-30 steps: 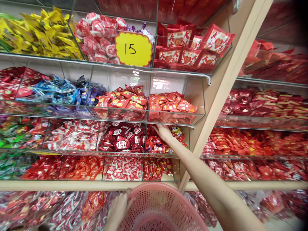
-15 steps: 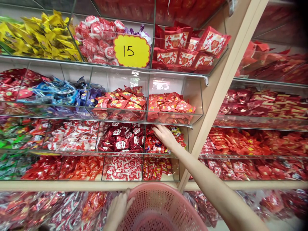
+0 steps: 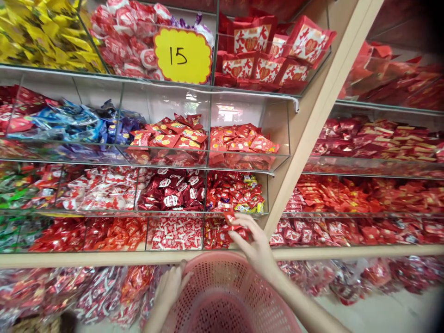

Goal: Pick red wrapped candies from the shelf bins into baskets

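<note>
My right hand point(image 3: 255, 244) hovers just above the rim of a pink perforated basket point(image 3: 227, 296), fingers pinched on a few small red wrapped candies point(image 3: 236, 224). It is in front of the lower right bin, below the bin of the same red candies point(image 3: 234, 192). My left hand point(image 3: 169, 286) grips the basket's left rim, fingers curled over the edge. The basket sits low in the middle of the view, against the wooden shelf edge point(image 3: 86, 259).
Clear acrylic bins hold wrapped sweets: dark red ones point(image 3: 173, 194), white-red ones point(image 3: 100, 189), blue ones point(image 3: 69, 125). A yellow "15" price tag point(image 3: 182, 55) hangs on the upper bin. A slanted wooden post point(image 3: 312, 125) separates more red candy shelves on the right.
My right hand has come out of the red candy bin and dropped towards the basket, holding candies. The view has tilted slightly down. The left hand stays on the basket rim.
</note>
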{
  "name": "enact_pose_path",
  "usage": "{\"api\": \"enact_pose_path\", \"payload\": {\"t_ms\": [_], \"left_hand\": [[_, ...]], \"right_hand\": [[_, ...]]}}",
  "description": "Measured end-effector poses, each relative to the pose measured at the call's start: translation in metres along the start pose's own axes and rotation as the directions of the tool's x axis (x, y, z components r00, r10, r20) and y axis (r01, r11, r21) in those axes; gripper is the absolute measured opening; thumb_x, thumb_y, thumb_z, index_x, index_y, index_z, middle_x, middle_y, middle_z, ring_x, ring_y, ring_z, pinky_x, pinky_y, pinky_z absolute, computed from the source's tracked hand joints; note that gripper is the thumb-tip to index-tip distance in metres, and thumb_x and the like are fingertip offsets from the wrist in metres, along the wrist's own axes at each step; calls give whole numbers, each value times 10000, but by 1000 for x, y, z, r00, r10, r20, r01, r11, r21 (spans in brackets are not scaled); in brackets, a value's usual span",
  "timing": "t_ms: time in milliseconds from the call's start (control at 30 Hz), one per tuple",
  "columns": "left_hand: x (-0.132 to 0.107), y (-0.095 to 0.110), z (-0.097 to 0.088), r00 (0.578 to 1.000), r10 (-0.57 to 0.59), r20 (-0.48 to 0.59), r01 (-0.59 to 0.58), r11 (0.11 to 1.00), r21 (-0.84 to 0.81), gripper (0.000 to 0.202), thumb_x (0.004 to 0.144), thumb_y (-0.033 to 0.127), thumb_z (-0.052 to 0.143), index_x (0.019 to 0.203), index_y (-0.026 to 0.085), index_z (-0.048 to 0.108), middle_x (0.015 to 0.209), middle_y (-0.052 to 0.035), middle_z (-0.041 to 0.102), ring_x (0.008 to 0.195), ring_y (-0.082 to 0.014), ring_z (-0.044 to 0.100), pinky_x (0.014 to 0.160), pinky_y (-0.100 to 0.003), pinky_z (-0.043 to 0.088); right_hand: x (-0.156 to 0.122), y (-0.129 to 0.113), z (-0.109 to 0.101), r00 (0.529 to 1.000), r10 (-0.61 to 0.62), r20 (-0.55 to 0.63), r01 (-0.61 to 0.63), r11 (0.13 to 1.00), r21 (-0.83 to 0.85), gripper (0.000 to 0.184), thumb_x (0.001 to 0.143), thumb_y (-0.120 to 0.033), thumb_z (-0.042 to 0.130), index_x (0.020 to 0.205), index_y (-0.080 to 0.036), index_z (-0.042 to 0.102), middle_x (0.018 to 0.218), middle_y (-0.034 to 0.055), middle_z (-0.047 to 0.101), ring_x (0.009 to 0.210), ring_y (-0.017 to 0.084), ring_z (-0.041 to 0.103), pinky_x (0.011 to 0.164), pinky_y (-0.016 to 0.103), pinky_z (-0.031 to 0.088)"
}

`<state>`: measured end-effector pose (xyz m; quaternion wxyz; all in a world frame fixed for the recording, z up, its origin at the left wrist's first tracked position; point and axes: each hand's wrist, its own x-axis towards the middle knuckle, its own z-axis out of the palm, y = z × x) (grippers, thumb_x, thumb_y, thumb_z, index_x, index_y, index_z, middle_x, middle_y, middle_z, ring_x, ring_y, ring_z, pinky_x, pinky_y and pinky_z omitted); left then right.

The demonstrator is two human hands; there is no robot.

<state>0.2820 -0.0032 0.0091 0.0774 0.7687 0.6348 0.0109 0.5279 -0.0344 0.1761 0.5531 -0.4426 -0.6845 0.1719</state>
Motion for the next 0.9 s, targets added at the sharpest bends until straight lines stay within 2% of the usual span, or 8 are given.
{"api": "enact_pose_path", "payload": {"t_ms": [67, 167, 300, 400, 533, 600, 667, 900], "left_hand": [[0, 1, 0, 1000, 2, -4, -2, 1000, 5, 431, 881, 455, 267, 1178, 203, 454, 929, -95, 655, 886, -222, 631, 736, -303, 455], [-1, 2, -2, 1000, -1, 8, 1, 1000, 16, 428, 881, 455, 273, 1173, 201, 456, 930, -99, 653, 885, -222, 630, 734, -300, 452], [-3, 5, -8, 999, -16, 33, 16, 1000, 23, 428, 878, 469, 280, 1179, 213, 443, 951, -96, 653, 892, -211, 630, 739, -287, 448], [-4, 8, -12, 999, -22, 47, 21, 1000, 14, 450, 876, 500, 246, 1150, 212, 458, 952, -99, 656, 890, -206, 632, 754, -290, 447], [-5, 10, -14, 999, -16, 48, 15, 1000, 9, 466, 871, 524, 229, 1141, 219, 456, 940, -103, 658, 896, -210, 630, 767, -297, 445], [-5, 10, -15, 998, -16, 55, 16, 1000, 9, 473, 867, 535, 230, 1139, 219, 454, 942, -107, 658, 886, -214, 633, 758, -299, 445], [-5, 11, -15, 998, -14, 57, 13, 1000, 14, 479, 863, 542, 228, 1125, 215, 461, 933, -112, 659, 865, -221, 636, 742, -303, 446], [-9, 9, -14, 999, 31, 18, -31, 999, 17, 501, 885, 523, 170, 1103, 183, 466, 873, -112, 659, 833, -231, 638, 715, -326, 434]], "right_hand": [[-21, -1, 5, 960, 272, 59, -278, 932, 233, 202, 760, -365, 604, 914, -235, 589, 965, 39, 604, 923, 174, 558, 828, 321, 443], [-46, -1, 9, 796, 534, 287, -601, 639, 480, 276, 719, -402, 643, 927, -232, 581, 805, -11, 596, 686, 119, 546, 640, 258, 451], [-82, 1, 14, 630, 583, 513, -752, 292, 591, 269, 676, -361, 698, 869, -209, 588, 799, -17, 600, 653, 89, 538, 622, 231, 437], [-115, 6, 20, 529, 614, 586, -807, 149, 572, 274, 626, -318, 743, 803, -185, 582, 779, -12, 608, 666, 86, 552, 618, 217, 435], [-161, 19, 30, 303, 654, 693, -897, -50, 439, 341, 555, -286, 783, 800, -184, 568, 729, -34, 605, 600, 72, 558, 577, 207, 431], [-180, 25, 35, 210, 620, 756, -937, -95, 338, 382, 518, -278, 796, 816, -181, 577, 735, -32, 613, 586, 73, 566, 581, 217, 439], [-195, 30, 40, 166, 578, 799, -963, -80, 258, 402, 481, -261, 806, 811, -170, 596, 726, -29, 618, 590, 67, 570, 587, 202, 434], [-223, 48, 57, 125, 618, 776, -991, 37, 130, 337, 428, -292, 820, 697, -201, 637, 612, -46, 599, 518, 39, 538, 496, 161, 377]]}}
